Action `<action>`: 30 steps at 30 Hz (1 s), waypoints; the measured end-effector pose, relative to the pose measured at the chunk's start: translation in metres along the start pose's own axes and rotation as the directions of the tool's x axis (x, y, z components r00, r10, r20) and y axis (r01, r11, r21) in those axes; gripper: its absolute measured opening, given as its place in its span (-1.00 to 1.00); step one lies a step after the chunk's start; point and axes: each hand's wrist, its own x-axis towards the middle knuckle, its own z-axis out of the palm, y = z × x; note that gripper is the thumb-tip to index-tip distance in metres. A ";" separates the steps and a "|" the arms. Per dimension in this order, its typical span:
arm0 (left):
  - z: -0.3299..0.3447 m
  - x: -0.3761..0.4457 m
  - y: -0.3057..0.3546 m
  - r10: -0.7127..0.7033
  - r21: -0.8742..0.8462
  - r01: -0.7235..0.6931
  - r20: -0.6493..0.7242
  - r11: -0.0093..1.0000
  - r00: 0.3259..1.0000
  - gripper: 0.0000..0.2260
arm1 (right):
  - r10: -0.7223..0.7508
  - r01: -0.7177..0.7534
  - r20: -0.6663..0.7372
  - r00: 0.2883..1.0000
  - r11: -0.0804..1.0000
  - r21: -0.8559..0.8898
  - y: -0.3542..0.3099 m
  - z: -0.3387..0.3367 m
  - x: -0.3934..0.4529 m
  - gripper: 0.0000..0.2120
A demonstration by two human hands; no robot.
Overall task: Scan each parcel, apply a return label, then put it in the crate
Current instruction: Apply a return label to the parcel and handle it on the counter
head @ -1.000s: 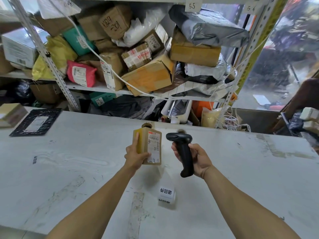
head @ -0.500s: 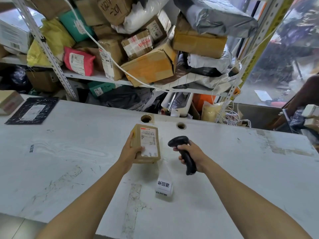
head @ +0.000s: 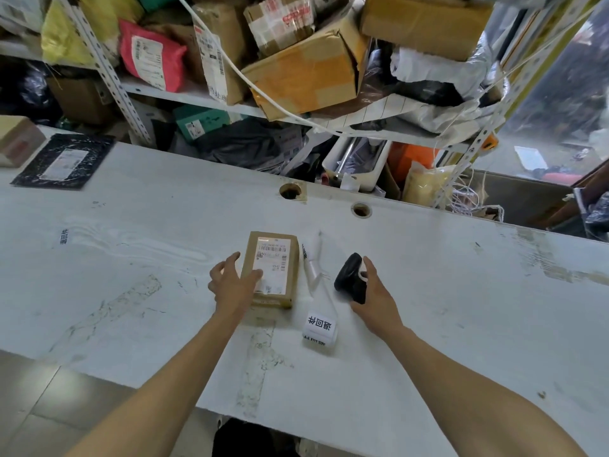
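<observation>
Small brown parcel (head: pixel 270 268) lies flat mid-counter (head: pixel 461 324), shipping label up. Left hand (head: pixel 230 285) rests on its near-left corner, thumb on label, fingers loosely spread. Right hand (head: pixel 372 295) wraps black scanner (head: pixel 351 278) just right of label strip (head: pixel 319 301). Likely next: return label. Steady parcel, press sticker flat on bare cardboard, clear of barcode.

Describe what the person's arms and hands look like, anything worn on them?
Both forearms are bare up to the bottom frame edge; no sleeves show. The left hand and right hand wear no gloves, and no watch, bracelet or ring is visible on either wrist or on the fingers that show. No markings or tattoos can be made out on the arms.
</observation>
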 end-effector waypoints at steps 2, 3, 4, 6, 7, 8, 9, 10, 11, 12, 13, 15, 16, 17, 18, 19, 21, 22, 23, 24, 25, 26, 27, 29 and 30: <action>0.005 -0.029 0.004 0.172 -0.062 -0.180 -0.118 0.982 0.978 -0.57 | -0.010 0.009 -0.010 1.000 0.998 -0.060 0.005 0.002 -0.006 -0.07; 0.008 -0.044 0.005 0.234 -0.082 -0.245 -0.124 0.966 0.964 -0.64 | -0.006 0.004 -0.022 1.000 0.996 -0.090 0.006 0.002 -0.008 -0.10; 0.012 -0.058 0.004 0.279 -0.075 -0.286 -0.096 0.955 0.956 -0.73 | 0.007 -0.011 -0.048 0.999 0.995 -0.097 0.006 0.004 -0.011 -0.12; 0.021 -0.083 -0.004 0.388 0.023 -0.387 -0.046 0.922 0.920 -0.85 | 0.041 -0.048 -0.159 0.987 0.998 -0.042 0.002 0.009 -0.021 -0.17; 0.026 -0.092 -0.009 0.470 0.097 -0.465 -0.040 0.880 0.882 -0.88 | 0.035 -0.040 -0.222 0.974 0.999 -0.018 -0.003 0.012 -0.027 -0.23; 0.032 -0.100 -0.014 0.539 0.160 -0.528 -0.034 0.834 0.841 -0.90 | -0.006 0.004 -0.280 0.960 1.000 -0.007 -0.008 0.016 -0.034 -0.31; 0.036 -0.108 -0.018 0.578 0.192 -0.564 -0.026 0.803 0.815 -0.89 | -0.079 0.078 -0.322 0.943 0.997 -0.017 -0.013 0.021 -0.041 -0.42; 0.040 -0.114 -0.023 0.585 0.198 -0.573 -0.004 0.795 0.811 -0.88 | -0.162 0.156 -0.337 0.927 0.987 -0.044 -0.017 0.028 -0.048 -0.52; 0.044 -0.119 -0.028 0.568 0.180 -0.564 0.033 0.806 0.823 -0.87 | -0.222 0.215 -0.330 0.918 0.975 -0.058 -0.019 0.037 -0.055 -0.61; 0.048 -0.123 -0.032 0.528 0.155 -0.533 0.074 0.832 0.846 -0.86 | -0.244 0.239 -0.312 0.918 0.970 -0.055 -0.021 0.045 -0.062 -0.67; 0.052 -0.125 -0.036 0.478 0.135 -0.491 0.117 0.861 0.871 -0.86 | -0.240 0.239 -0.299 0.924 0.970 -0.041 -0.022 0.053 -0.068 -0.71; 0.059 -0.124 -0.044 0.368 0.151 -0.393 0.168 0.907 0.914 -0.82 | -0.211 0.214 -0.285 0.935 0.977 -0.021 -0.021 0.067 -0.076 -0.73; 0.062 -0.121 -0.047 0.318 0.171 -0.348 0.180 0.922 0.931 -0.79 | -0.198 0.199 -0.270 0.942 0.980 -0.024 -0.019 0.073 -0.079 -0.71; 0.064 -0.118 -0.050 0.275 0.191 -0.311 0.192 0.931 0.942 -0.76 | -0.182 0.179 -0.248 0.952 0.983 -0.032 -0.018 0.078 -0.081 -0.68; 0.066 -0.115 -0.051 0.250 0.205 -0.293 0.210 0.934 0.945 -0.75 | -0.158 0.155 -0.223 0.962 0.987 -0.034 -0.018 0.081 -0.083 -0.65; 0.068 -0.113 -0.051 0.247 0.208 -0.294 0.227 0.933 0.942 -0.75 | -0.139 0.135 -0.205 0.969 0.990 -0.034 -0.017 0.082 -0.083 -0.62; 0.072 -0.112 -0.051 0.263 0.194 -0.314 0.247 0.930 0.933 -0.72 | -0.122 0.120 -0.183 0.976 0.993 -0.021 -0.017 0.082 -0.084 -0.61; 0.073 -0.112 -0.051 0.270 0.180 -0.318 0.246 0.931 0.931 -0.70 | -0.117 0.117 -0.174 0.978 0.993 -0.010 -0.018 0.082 -0.085 -0.62; 0.075 -0.111 -0.051 0.270 0.171 -0.315 0.240 0.934 0.932 -0.69 | -0.116 0.117 -0.171 0.978 0.993 0.000 -0.018 0.081 -0.084 -0.63; 0.076 -0.110 -0.051 0.268 0.165 -0.309 0.230 0.937 0.936 -0.69 | -0.115 0.118 -0.171 0.979 0.993 0.010 -0.019 0.080 -0.084 -0.65; 0.077 -0.110 -0.051 0.261 0.161 -0.299 0.218 0.941 0.940 -0.70 | -0.115 0.120 -0.172 0.978 0.993 0.017 -0.019 0.078 -0.084 -0.67; 0.077 -0.110 -0.052 0.258 0.156 -0.292 0.203 0.944 0.944 -0.71 | -0.120 0.126 -0.174 0.977 0.992 0.020 -0.020 0.077 -0.084 -0.69; 0.078 -0.110 -0.052 0.260 0.152 -0.290 0.189 0.945 0.947 -0.73 | -0.132 0.138 -0.175 0.976 0.990 0.021 -0.020 0.076 -0.084 -0.70; 0.078 -0.112 -0.053 0.261 0.137 -0.286 0.178 0.948 0.949 -0.75 | -0.160 0.164 -0.167 0.973 0.986 0.009 -0.019 0.075 -0.087 -0.71; 0.078 -0.114 -0.053 0.256 0.126 -0.281 0.179 0.952 0.950 -0.76 | -0.173 0.174 -0.162 0.972 0.985 -0.008 -0.018 0.075 -0.088 -0.70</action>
